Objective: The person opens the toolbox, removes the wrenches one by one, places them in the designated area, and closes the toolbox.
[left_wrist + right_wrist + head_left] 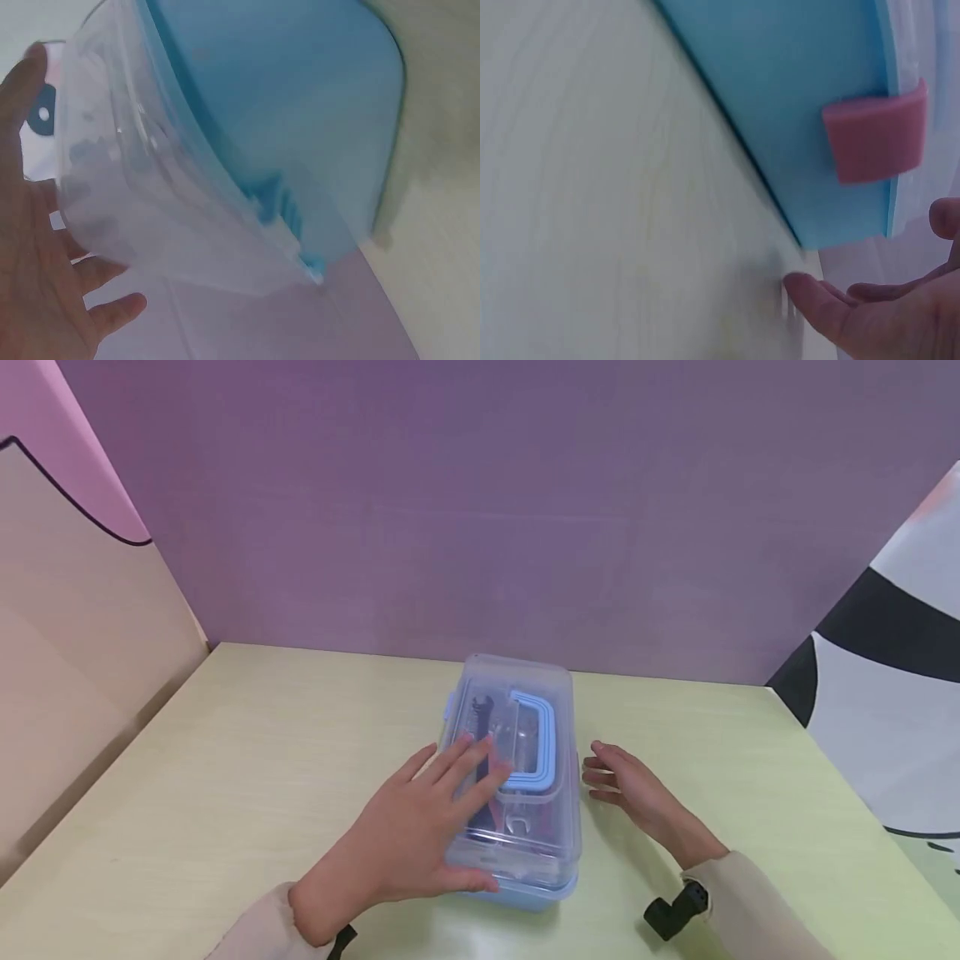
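A plastic toolbox (pixel 517 852) with a clear lid and light-blue base stands on the table. Its blue handle (pixel 551 743) lies flat on the lid. Through the clear plastic, a dark wrench (pixel 482 714) and other pieces are visible. My left hand (pixel 420 831) is spread over the lid's near left part; contact is unclear. Beside the box's right side, my right hand (pixel 637 785) has loosely bent fingers and holds nothing. The right wrist view shows a pink latch (pixel 877 135) on that side, bridging base and lid, apart from the fingers.
The pale wooden table (pixel 300 735) extends around the box. Behind it rises a purple panel (pixel 480 527); patterned side panels (pixel 900 677) border it left and right. A blue latch (pixel 448 706) sits on the box's left side.
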### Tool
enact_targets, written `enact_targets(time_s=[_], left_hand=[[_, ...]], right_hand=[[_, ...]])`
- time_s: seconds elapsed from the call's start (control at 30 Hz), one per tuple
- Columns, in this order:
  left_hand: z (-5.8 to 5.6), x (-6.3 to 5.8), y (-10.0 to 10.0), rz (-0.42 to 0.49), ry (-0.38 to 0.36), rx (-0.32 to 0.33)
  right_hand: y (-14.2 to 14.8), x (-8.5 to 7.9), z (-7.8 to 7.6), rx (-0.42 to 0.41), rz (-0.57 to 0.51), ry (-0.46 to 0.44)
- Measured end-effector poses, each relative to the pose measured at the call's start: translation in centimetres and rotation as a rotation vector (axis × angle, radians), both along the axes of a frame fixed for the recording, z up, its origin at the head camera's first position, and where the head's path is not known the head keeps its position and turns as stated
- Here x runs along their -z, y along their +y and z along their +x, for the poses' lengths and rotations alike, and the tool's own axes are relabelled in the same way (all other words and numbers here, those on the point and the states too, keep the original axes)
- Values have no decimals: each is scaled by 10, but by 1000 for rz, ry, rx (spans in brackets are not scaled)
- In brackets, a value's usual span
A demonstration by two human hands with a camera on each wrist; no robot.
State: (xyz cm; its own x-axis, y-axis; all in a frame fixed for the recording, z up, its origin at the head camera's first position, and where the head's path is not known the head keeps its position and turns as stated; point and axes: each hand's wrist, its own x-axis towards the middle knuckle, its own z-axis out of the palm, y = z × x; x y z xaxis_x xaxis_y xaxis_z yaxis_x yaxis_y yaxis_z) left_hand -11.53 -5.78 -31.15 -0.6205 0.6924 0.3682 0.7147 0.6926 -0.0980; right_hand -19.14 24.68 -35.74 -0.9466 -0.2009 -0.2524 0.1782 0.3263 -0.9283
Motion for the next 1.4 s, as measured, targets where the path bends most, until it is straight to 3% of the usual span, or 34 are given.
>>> enact_targets(time_s=[0.13, 0.23, 0.43, 0.63, 0.93, 1.07, 1.4], left_hand=[[9, 5, 12, -58, -5, -2], [12, 10, 19, -71, 35, 20], [4, 17, 22, -44, 135, 63], [-4, 16, 19, -15, 132, 114], [-20, 15, 24, -50, 132, 118], [-23, 15, 26, -69, 113, 95], [-19, 8, 37, -114, 93, -4]], right_hand=[[-1, 1, 5, -20, -131, -40], [-5, 1, 8, -45, -239, -92], [-11, -1, 14, -152, -331, -114], [-7, -2, 10, -244, -343, -113], [-7, 4, 0, -92, -476, -186], [-7, 4, -5, -67, -492, -205], [-8, 1, -17, -15, -504, -218]])
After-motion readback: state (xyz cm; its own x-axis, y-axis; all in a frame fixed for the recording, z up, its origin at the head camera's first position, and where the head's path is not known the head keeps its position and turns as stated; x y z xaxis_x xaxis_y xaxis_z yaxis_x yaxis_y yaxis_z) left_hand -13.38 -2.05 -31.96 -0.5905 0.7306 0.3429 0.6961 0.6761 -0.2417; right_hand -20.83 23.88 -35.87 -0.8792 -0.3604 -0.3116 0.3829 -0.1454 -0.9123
